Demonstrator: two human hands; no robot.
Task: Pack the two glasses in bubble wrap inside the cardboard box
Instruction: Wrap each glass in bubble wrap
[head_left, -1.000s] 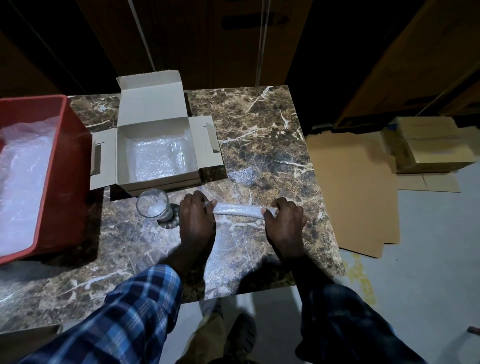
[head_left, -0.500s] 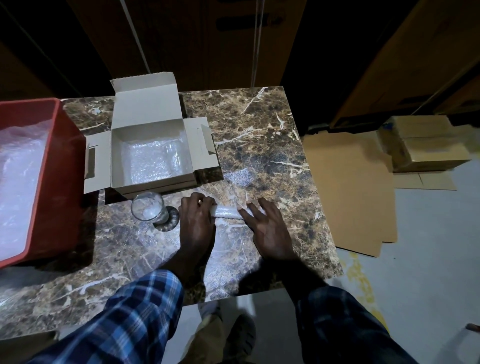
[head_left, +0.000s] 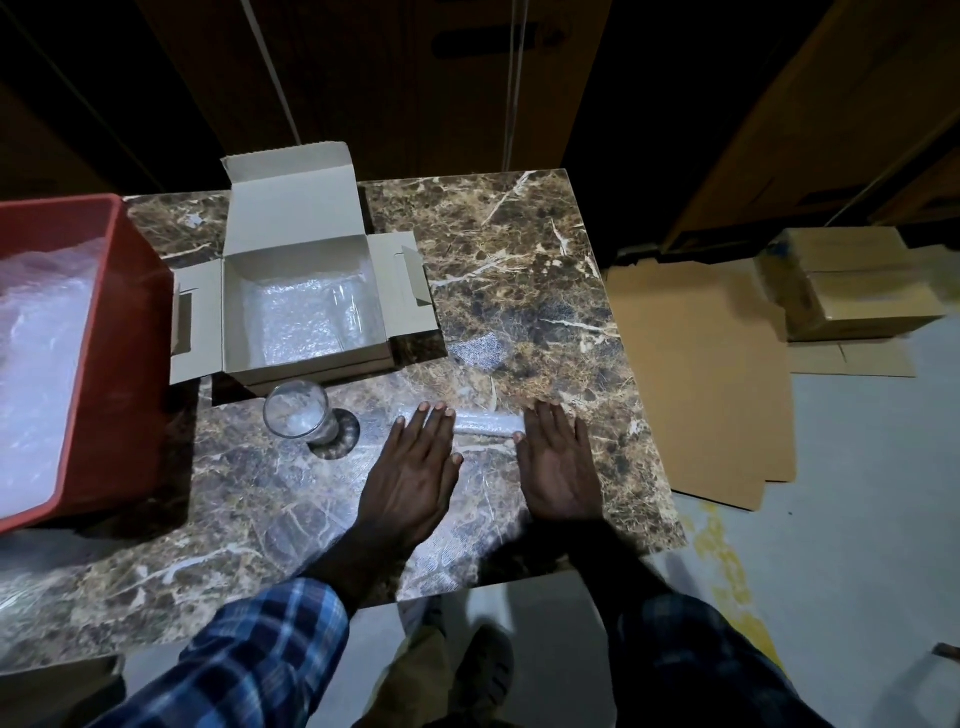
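Both of your hands have flattened since a second ago: then the fingers curled over the ends of the rolled bubble wrap bundle (head_left: 485, 422), now they lie straight. Your left hand (head_left: 415, 475) rests palm down with its fingertips on the roll's left end; your right hand (head_left: 558, 467) lies spread the same way at the right end, thumb touching the roll. The roll lies crosswise on a clear bubble wrap sheet (head_left: 457, 519) spread over the brown veined marble tabletop (head_left: 519, 260), and whether a glass is inside it you cannot tell.

From the head camera, the clear drinking glass (head_left: 297, 415) stands upright just left of your left hand, apart from it, directly in front of the open grey cardboard box (head_left: 306, 306). That box has its lid and side flaps raised and bubble wrap lining its floor. The red plastic bin (head_left: 130, 338) filled with bubble wrap sits at the table's left edge, near the box. Flat brown cardboard sheets (head_left: 696, 374) and stacked brown cartons (head_left: 852, 286) lie on the floor to the right. No writing or label is readable.
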